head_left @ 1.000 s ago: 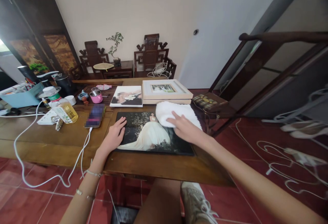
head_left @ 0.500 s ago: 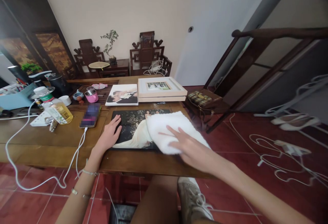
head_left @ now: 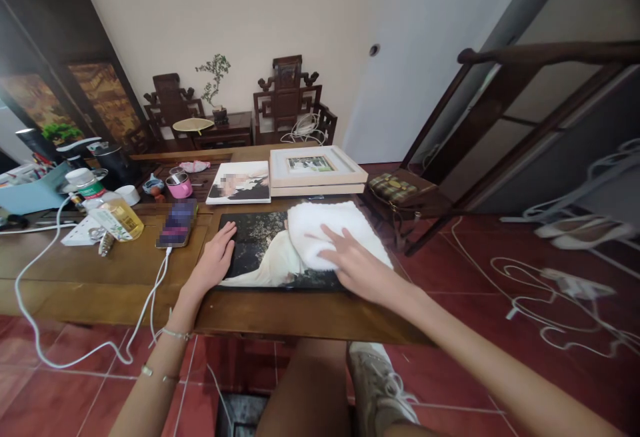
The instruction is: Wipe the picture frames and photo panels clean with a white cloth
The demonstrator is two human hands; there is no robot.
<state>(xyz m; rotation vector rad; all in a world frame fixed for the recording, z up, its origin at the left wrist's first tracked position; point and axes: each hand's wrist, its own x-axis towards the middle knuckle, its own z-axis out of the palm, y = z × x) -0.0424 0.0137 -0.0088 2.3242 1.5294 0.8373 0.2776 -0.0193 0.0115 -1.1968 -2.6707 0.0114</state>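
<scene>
A dark photo panel (head_left: 255, 244) showing a pale gown lies flat on the wooden table. My left hand (head_left: 217, 257) rests on its left edge, fingers stretched out and holding nothing. Over the panel's right half my right hand (head_left: 357, 267) presses a fluffy white cloth (head_left: 345, 220), its fingers spread over the top. The cloth hides that side of the picture.
Behind the panel lie a smaller photo print (head_left: 240, 184) and stacked pale frames (head_left: 317, 174). To the left are a phone (head_left: 177, 224) on a white cable, a tilted bottle (head_left: 113, 214) and a pink cup (head_left: 179, 184). A wooden chair (head_left: 430, 190) stands at right.
My right hand has slid the white cloth away from the panel's near edge toward the far side. My left hand stays on the left edge.
</scene>
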